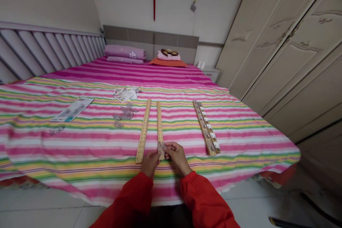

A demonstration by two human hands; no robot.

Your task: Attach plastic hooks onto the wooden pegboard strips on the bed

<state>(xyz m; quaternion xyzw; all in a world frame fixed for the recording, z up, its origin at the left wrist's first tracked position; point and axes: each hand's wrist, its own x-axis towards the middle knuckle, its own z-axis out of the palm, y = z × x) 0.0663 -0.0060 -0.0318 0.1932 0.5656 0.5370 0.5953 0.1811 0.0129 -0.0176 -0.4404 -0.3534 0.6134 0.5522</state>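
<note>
Both of my hands meet over the near end of a wooden strip with rows of small holes (pixel 159 121). Between my fingertips is a small clear plastic bag (pixel 161 146), its contents too small to make out. My left hand (pixel 150 162) pinches its lower left side. My right hand (pixel 175 154) grips it from the right, thumb and fingers closed. Just left of them lies a second holed wooden strip (pixel 144 130). Off to the right, a pair of strips (pixel 205 126) carries a row of small metal pieces and white tags.
Several small clear bags (pixel 125 113) and a pile of packets (pixel 127 94) lie left of the strips. Farther left are a long clear package (pixel 73 109) and a thin wire-like loop (pixel 57 129). A striped cloth (pixel 101 171) covers the bed; a wardrobe (pixel 288 42) stands right.
</note>
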